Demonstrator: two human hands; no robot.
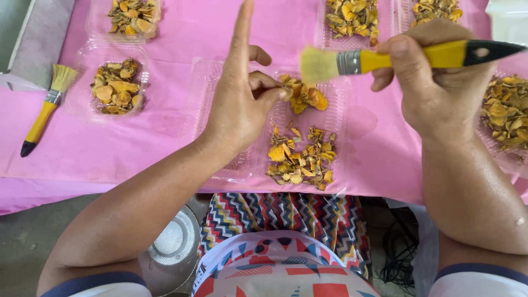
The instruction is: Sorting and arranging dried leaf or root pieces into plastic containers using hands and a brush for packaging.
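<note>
My left hand pinches a clump of dried orange slices between thumb and bent fingers, with the index finger pointing up. My right hand grips a paintbrush with a yellow and black handle, held level, its pale bristles just above the clump. Under both hands lies an open clear plastic clamshell box on the pink tablecloth, with a pile of dried orange slices in its right half.
More clear boxes of dried slices stand at the left, top left, top middle, top right and right edge. A second yellow-handled brush lies at the left. A metal colander sits on the floor.
</note>
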